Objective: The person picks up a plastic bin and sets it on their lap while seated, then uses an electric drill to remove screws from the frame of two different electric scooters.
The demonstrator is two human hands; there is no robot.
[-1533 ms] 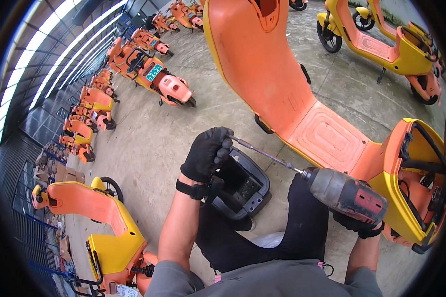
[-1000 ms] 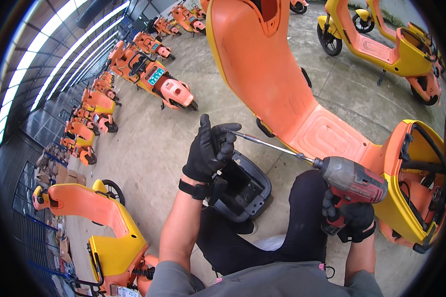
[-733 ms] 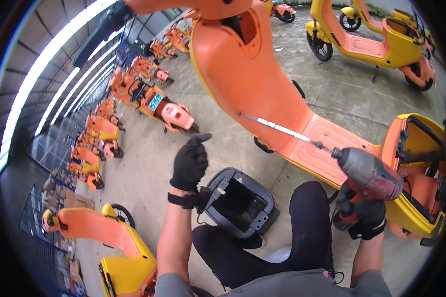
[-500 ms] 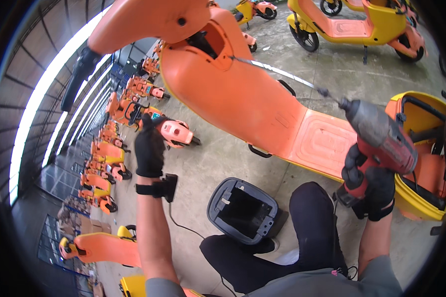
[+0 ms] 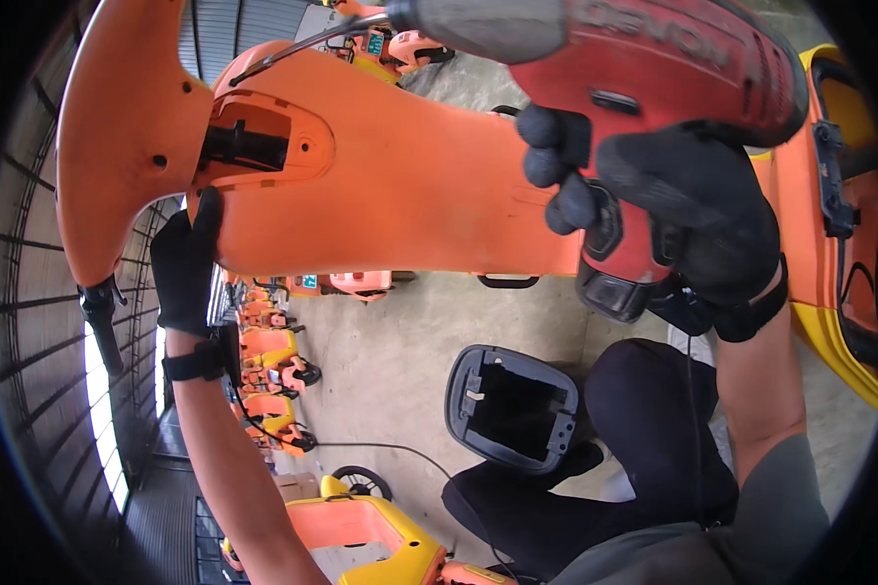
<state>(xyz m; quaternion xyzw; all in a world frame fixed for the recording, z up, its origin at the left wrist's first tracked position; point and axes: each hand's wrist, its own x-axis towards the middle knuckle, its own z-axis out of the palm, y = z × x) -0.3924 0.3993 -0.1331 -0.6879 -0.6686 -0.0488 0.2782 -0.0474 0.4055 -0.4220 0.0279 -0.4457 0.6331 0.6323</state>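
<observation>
**Driver raised to an orange scooter shell, left hand bracing the panel**

The person is holding a red power driver (image 5: pixel 644 107) high and close to the camera, the right hand (image 5: pixel 673 210) clenched around its pistol grip, one gloved finger lying forward near the trigger. A long thin bit (image 5: pixel 293 44) is running from the chuck toward the upper edge of the orange shell (image 5: pixel 410 185); its tip is passing behind the shell's rim, so whether it is seated on a fastener cannot be told from this view.

The left hand (image 5: pixel 187 263) is pressing flat against the lower edge of the shell, just below the oval recess (image 5: pixel 259 146), fingers wrapped onto the panel rather than closed around anything loose. That placement is likely steadying the thin moulding against the push of the tool.

Both hands are wearing black knit gloves, and a black strap is sitting on the left wrist. The shell is smooth, glossy moulded plastic with broad curves; the recess is showing a dark tubular part inside. The driver body is hard red plastic with a grey metal nose.

A black rounded plastic cover (image 5: pixel 512 408), hollow and ribbed inside, is lying on the concrete floor (image 5: pixel 400 341) beside the person's knee. More orange and yellow scooter bodies (image 5: pixel 273 380) are standing in rows beyond.
</observation>
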